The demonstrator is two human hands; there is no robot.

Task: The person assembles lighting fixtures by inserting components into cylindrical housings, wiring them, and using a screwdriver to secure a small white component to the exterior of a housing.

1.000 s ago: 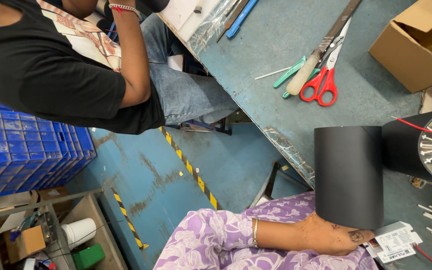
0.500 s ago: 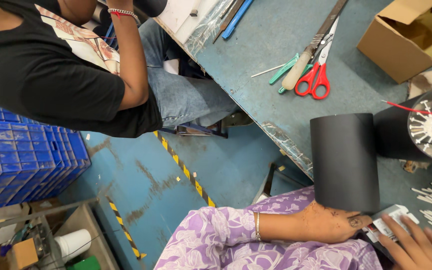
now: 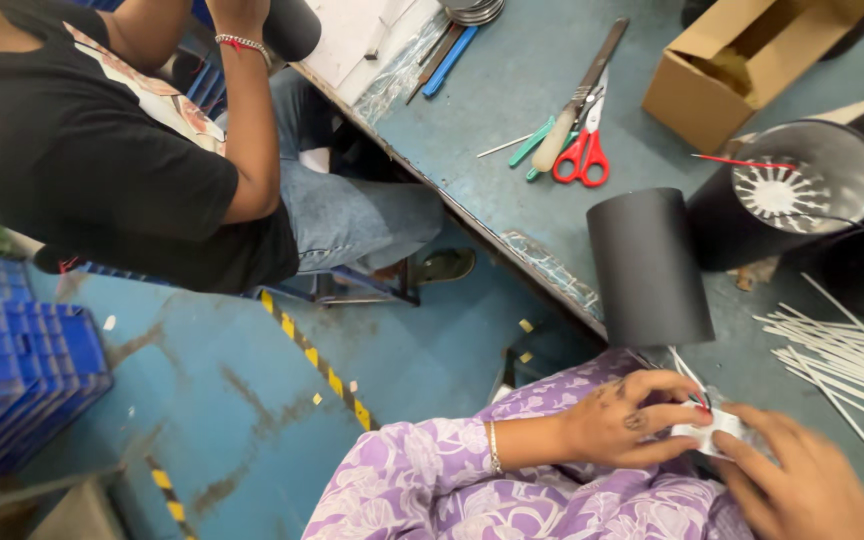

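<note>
Hands: a small white packet (image 3: 714, 428) is pinched between both; the left hand (image 3: 627, 418), with red nails and a purple floral sleeve, is closed on its near edge, and the right hand (image 3: 800, 480) is curled on its other side.
Packet: held at the table's near edge, just in front of the black cylinder (image 3: 647, 265).
Black cylinder: laid on the grey-blue table (image 3: 652, 150), overhanging the edge slightly.
White sticks (image 3: 837, 350): spread in a loose bundle right of the cylinder.
Open black shade (image 3: 787, 190): set behind and right of the cylinder, white spokes seen inside.
Red scissors (image 3: 584, 150): laid beyond the cylinder, beside a file and green-handled tools.
Cardboard box (image 3: 742, 60): placed farther back, right of the scissors.
Other person: seated left of the cylinder, in a black shirt (image 3: 82, 170) and jeans, a dark object held up.
Blue crates (image 3: 17, 380): stacked on the floor, far left.
</note>
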